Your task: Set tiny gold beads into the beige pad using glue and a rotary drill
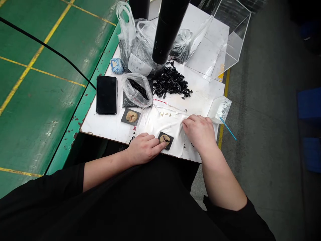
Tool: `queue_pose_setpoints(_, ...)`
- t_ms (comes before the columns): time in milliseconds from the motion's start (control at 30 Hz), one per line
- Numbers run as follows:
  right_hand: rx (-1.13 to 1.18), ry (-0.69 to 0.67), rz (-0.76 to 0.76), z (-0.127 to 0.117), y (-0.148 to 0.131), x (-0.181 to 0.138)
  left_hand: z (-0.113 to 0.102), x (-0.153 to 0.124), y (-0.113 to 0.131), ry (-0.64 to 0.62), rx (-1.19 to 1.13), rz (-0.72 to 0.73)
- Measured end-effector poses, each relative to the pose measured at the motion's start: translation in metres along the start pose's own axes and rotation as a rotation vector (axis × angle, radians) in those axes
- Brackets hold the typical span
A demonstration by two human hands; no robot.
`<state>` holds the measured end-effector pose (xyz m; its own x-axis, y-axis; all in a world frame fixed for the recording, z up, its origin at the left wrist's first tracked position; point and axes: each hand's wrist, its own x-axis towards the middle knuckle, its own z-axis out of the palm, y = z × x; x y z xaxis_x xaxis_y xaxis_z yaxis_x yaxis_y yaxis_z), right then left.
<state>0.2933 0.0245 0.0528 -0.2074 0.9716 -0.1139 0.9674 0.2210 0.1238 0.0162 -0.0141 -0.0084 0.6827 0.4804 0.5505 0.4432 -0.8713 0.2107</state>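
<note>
My left hand (146, 147) rests at the near table edge, fingers curled. One digit reaches onto a round tan putty-like lump (164, 138) on a small dark square pad (170, 144); a small dark piece sits on the lump. Whether anything is inside the curled fingers is hidden. On a wrinkled white sheet (152, 123), my right hand (200, 132) is closed with fingertips pinched together near the sheet's right side; what they hold, if anything, cannot be made out. Several tiny yellowish pieces (166, 114) lie on the sheet between and beyond my hands.
Beyond the sheet lies a heap of small black parts (173, 82). An open plastic bag of black pieces (137, 88), a phone (106, 95) and a second tan lump (131, 116) are at left. A thick black post (170, 30) rises behind; a clear bag (220, 108) overhangs the right edge.
</note>
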Motion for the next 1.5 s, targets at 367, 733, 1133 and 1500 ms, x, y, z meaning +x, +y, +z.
queue_pose_setpoints(367, 0.482, 0.253, -0.086, 0.002, -0.003, -0.043, 0.001, -0.001, 0.001, 0.014, 0.014, 0.003)
queue_pose_setpoints(733, 0.423, 0.424, -0.236, 0.017, -0.052, -0.071, 0.005, -0.003, 0.002, 0.003, 0.028, -0.006)
queue_pose_setpoints(1133, 0.382, 0.288, -0.169, 0.015, -0.051, -0.076, 0.005, -0.003, 0.002, -0.003, 0.023, -0.008)
queue_pose_setpoints(1500, 0.568, 0.401, -0.186, 0.015, -0.051, -0.079, 0.005, -0.003, 0.003, -0.004, 0.017, -0.025)
